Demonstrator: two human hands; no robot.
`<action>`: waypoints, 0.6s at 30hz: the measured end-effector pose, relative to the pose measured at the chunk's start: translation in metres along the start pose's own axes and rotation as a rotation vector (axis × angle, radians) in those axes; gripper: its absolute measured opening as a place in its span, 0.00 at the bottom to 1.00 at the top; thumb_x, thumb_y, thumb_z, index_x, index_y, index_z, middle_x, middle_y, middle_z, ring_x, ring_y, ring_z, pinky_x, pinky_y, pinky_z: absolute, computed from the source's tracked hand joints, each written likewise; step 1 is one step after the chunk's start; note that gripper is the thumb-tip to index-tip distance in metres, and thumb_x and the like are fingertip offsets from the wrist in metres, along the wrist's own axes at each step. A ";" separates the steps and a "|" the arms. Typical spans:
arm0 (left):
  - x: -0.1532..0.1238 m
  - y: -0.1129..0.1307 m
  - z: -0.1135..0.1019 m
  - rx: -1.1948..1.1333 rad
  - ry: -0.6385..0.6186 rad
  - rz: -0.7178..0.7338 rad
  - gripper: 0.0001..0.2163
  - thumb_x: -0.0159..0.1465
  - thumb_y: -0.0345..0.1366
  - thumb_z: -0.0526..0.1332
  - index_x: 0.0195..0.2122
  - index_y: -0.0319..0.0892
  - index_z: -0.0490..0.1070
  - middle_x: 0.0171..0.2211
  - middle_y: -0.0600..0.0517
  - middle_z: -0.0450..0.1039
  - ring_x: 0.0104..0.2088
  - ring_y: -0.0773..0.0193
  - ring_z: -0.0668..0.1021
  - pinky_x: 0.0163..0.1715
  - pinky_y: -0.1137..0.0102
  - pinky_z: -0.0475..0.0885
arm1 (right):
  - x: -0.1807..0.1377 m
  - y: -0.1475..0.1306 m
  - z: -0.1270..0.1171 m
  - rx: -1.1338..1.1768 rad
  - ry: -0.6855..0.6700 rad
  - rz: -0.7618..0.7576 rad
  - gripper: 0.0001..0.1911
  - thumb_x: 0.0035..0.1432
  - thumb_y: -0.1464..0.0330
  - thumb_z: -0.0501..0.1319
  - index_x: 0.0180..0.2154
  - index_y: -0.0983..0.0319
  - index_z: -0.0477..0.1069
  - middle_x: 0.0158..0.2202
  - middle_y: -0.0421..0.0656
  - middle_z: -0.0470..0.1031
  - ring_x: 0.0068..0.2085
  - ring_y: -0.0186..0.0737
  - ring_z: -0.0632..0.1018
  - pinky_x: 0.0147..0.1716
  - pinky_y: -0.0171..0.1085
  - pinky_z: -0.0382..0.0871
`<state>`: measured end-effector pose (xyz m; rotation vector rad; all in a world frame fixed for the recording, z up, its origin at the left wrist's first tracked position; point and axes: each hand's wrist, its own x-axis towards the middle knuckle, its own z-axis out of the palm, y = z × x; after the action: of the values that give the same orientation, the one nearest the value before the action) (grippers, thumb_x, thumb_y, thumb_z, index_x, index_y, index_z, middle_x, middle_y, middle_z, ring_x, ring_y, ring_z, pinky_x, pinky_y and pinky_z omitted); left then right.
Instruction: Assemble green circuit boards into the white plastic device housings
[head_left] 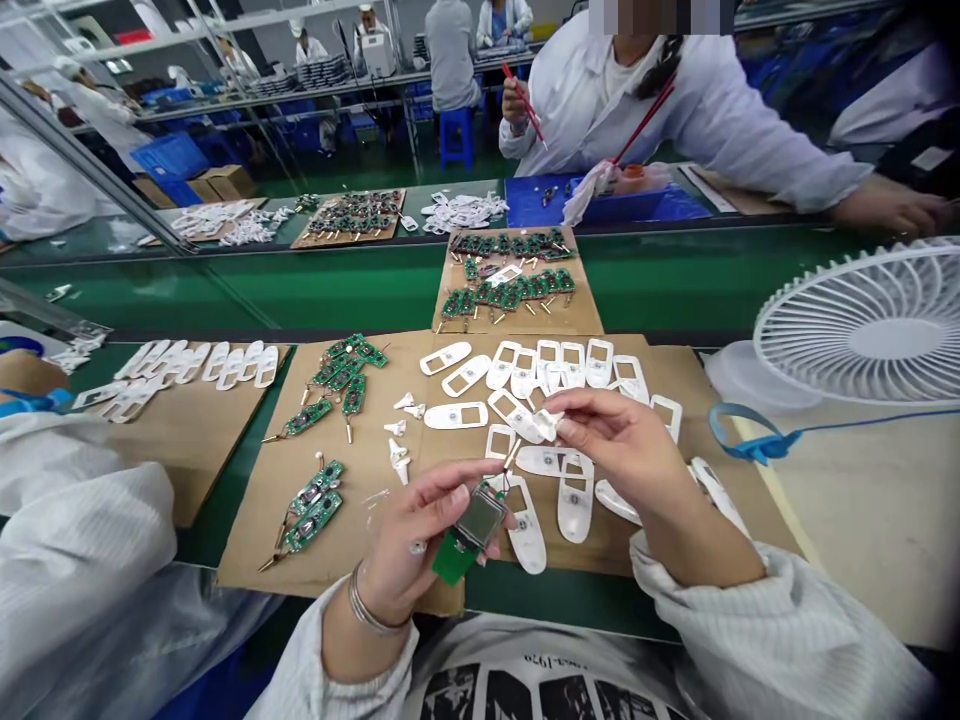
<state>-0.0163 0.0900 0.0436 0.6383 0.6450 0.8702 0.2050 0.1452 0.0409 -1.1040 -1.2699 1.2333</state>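
Observation:
My left hand point(424, 530) holds a green circuit board point(474, 530) with a small grey screen, its wired metal probe pointing up. Between the thumb and fingertips of my right hand point(622, 440) is a small white plastic piece point(547, 423), just above and right of the board. Under and around both hands lie white oval plastic shells point(576, 500) with rectangular windows, on a cardboard sheet point(420, 345). Small white plastic tips point(399, 460) lie left of the shells. Further left are more circuit boards with probes point(315, 510), several of them in a loose pile point(349, 365).
A white fan point(892, 320) stands at the right, near a blue wrist strap point(757, 440) with its cord. Ahead, a cardboard tray point(517, 320) of boards sits on the green conveyor point(337, 285). A co-worker point(675, 110) holding red tweezers sits opposite; another person's sleeve point(82, 560) is at left.

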 end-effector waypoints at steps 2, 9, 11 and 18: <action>0.001 -0.001 0.003 0.011 -0.027 -0.010 0.15 0.62 0.41 0.63 0.48 0.42 0.76 0.33 0.45 0.80 0.24 0.67 0.79 0.25 0.77 0.73 | -0.004 -0.003 0.000 -0.023 0.002 -0.039 0.08 0.48 0.65 0.70 0.33 0.58 0.79 0.34 0.44 0.80 0.35 0.38 0.79 0.31 0.35 0.76; 0.003 -0.004 0.006 0.037 -0.036 -0.043 0.15 0.62 0.41 0.63 0.49 0.42 0.76 0.33 0.45 0.80 0.25 0.67 0.79 0.25 0.77 0.73 | -0.014 -0.009 -0.003 -0.080 -0.111 -0.079 0.06 0.53 0.69 0.67 0.35 0.55 0.80 0.39 0.42 0.80 0.42 0.38 0.80 0.39 0.34 0.77; 0.004 -0.004 0.008 0.048 -0.036 -0.057 0.15 0.63 0.41 0.62 0.48 0.42 0.76 0.33 0.45 0.80 0.24 0.67 0.79 0.24 0.78 0.72 | -0.017 -0.011 -0.005 -0.120 -0.155 -0.094 0.07 0.54 0.70 0.66 0.35 0.54 0.80 0.40 0.41 0.80 0.43 0.36 0.80 0.41 0.33 0.76; 0.006 -0.001 0.012 0.192 0.005 -0.091 0.15 0.60 0.41 0.65 0.47 0.42 0.77 0.34 0.45 0.80 0.27 0.64 0.78 0.26 0.73 0.74 | -0.022 -0.018 -0.011 -0.431 -0.244 -0.191 0.06 0.60 0.67 0.62 0.37 0.58 0.78 0.35 0.43 0.81 0.35 0.37 0.80 0.33 0.35 0.75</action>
<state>-0.0042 0.0913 0.0491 0.7738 0.7623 0.7304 0.2184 0.1236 0.0567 -1.1205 -1.8447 0.9954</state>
